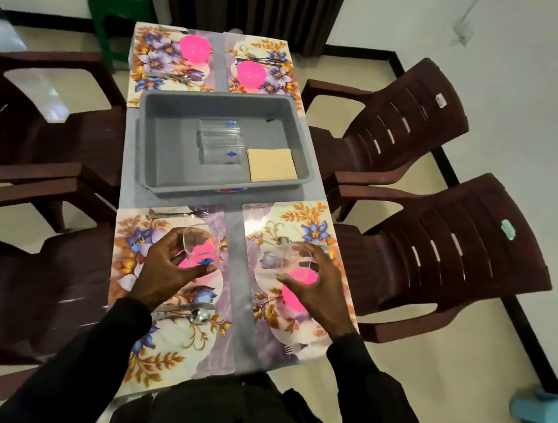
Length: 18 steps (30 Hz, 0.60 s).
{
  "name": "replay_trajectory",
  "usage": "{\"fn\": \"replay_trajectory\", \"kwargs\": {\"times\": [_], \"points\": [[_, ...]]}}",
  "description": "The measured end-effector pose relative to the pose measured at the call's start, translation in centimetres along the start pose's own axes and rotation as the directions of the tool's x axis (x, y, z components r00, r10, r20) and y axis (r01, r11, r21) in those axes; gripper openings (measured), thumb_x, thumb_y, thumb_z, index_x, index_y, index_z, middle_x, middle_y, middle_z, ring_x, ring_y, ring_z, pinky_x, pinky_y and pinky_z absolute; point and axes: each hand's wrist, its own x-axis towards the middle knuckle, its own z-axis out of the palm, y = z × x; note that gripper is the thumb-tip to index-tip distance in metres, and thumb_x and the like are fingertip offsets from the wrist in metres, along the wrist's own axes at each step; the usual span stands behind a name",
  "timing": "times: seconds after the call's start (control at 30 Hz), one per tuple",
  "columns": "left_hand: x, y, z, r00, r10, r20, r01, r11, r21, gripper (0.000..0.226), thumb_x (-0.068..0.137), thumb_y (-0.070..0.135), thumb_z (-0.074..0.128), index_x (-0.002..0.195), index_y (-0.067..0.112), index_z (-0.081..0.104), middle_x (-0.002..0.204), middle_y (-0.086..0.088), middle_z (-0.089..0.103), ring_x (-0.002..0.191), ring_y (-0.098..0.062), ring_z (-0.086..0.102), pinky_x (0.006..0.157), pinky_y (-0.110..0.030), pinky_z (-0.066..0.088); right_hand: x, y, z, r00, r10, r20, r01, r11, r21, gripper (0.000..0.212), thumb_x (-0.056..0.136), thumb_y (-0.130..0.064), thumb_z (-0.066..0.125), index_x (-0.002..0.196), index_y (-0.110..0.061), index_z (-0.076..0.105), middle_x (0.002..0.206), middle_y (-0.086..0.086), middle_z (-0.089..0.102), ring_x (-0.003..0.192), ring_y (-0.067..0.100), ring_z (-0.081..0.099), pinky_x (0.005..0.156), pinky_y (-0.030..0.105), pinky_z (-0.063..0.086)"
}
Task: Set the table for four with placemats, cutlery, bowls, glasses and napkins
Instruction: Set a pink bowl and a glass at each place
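Two glasses gripped: left hand [165, 268] holds left glass [198, 247] over near-left pink bowl [202, 274], rim tilted away; right hand [317, 291] holds right glass [295, 259], blurred. Spare glasses [221, 143] lie crosswise in grey tray [217, 193], mid-desk.

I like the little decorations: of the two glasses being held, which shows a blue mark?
The left glass, held by the left hand: a blue mark shows low on it. The right glass, in the right hand, shows none.

We see clear, glossy glasses [221, 143], smooth pink plastic bowls [195, 49], a matt grey plastic tub [183, 187], shiny metal cutlery [199, 316], matt beige paper-like napkins [272, 165], glossy printed placemats [149, 60] and dark moulded plastic chairs [434, 124].
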Motion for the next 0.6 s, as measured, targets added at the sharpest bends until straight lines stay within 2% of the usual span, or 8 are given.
{"fn": "replay_trajectory", "kwargs": {"times": [0.13,0.23,0.33,0.37,0.47,0.57,0.6], "points": [[-0.4,1.2,3.0,0.998,0.010,-0.055,-0.009,1.000,0.024,0.060,0.071,0.003,0.090,0.125,0.014,0.065,0.119,0.004,0.073,0.113,-0.010,0.068,0.102,-0.031,0.054,2.8,2.8,-4.8,1.000,-0.028,-0.009,0.028,0.999,-0.029,0.073,0.070,-0.037,0.093,0.132,-0.021,0.060,0.129,-0.008,0.064,0.120,0.003,0.059,0.101,0.021,0.049],[-0.5,1.8,5.1,0.996,0.026,-0.089,-0.021,0.999,0.048,0.059,0.072,0.003,0.089,0.123,0.017,0.065,0.122,0.003,0.072,0.116,-0.012,0.066,0.100,-0.027,0.052,5.2,4.5,-8.0,1.000,-0.023,-0.012,0.022,0.999,-0.041,0.068,0.068,-0.041,0.094,0.126,-0.023,0.063,0.120,-0.010,0.068,0.112,0.002,0.063,0.094,0.022,0.052],[-0.5,2.3,6.9,0.992,0.032,-0.121,-0.026,0.999,0.048,0.058,0.072,0.003,0.089,0.122,0.021,0.065,0.122,0.003,0.072,0.115,-0.010,0.066,0.099,-0.023,0.052,8.1,6.0,-9.9,0.999,-0.004,0.034,0.006,0.998,-0.061,0.049,0.071,-0.023,0.093,0.112,-0.021,0.066,0.106,-0.016,0.070,0.098,-0.009,0.064,0.082,0.010,0.050],[-0.6,2.4,7.5,0.990,0.031,-0.136,-0.025,0.999,0.045,0.058,0.072,0.003,0.089,0.122,0.021,0.065,0.122,0.003,0.072,0.115,-0.010,0.067,0.100,-0.025,0.052,9.2,6.5,-10.3,0.999,-0.014,0.052,0.018,0.997,-0.076,0.046,0.072,-0.020,0.092,0.110,-0.021,0.066,0.105,-0.016,0.070,0.097,-0.008,0.065,0.082,0.011,0.051],[-1.1,2.4,9.0,0.985,0.017,-0.170,-0.011,0.999,0.036,0.057,0.073,0.002,0.089,0.123,0.017,0.065,0.122,0.002,0.072,0.115,-0.012,0.067,0.104,-0.033,0.051,12.5,8.1,-10.6,0.991,-0.040,0.128,0.061,0.985,-0.163,0.050,0.071,-0.027,0.091,0.114,-0.020,0.067,0.110,-0.006,0.071,0.100,0.007,0.066,0.087,0.024,0.053],[-1.8,2.4,9.8,0.982,0.015,-0.187,-0.007,0.999,0.045,0.059,0.073,0.003,0.090,0.124,0.017,0.066,0.123,0.003,0.072,0.117,-0.012,0.066,0.104,-0.034,0.051,15.4,9.3,-9.9,0.973,-0.038,0.227,0.097,0.962,-0.254,0.055,0.071,-0.021,0.089,0.120,-0.013,0.065,0.117,0.001,0.069,0.105,0.015,0.062,0.089,0.013,0.045],[-2.0,2.4,10.0,0.981,0.023,-0.194,-0.012,0.998,0.058,0.059,0.073,0.004,0.090,0.125,0.019,0.066,0.123,0.004,0.071,0.117,-0.012,0.066,0.104,-0.033,0.051,16.2,9.5,-9.7,0.968,-0.041,0.248,0.109,0.957,-0.269,0.058,0.071,-0.019,0.089,0.122,-0.012,0.064,0.119,0.003,0.068,0.107,0.018,0.062,0.091,0.016,0.046]]}}
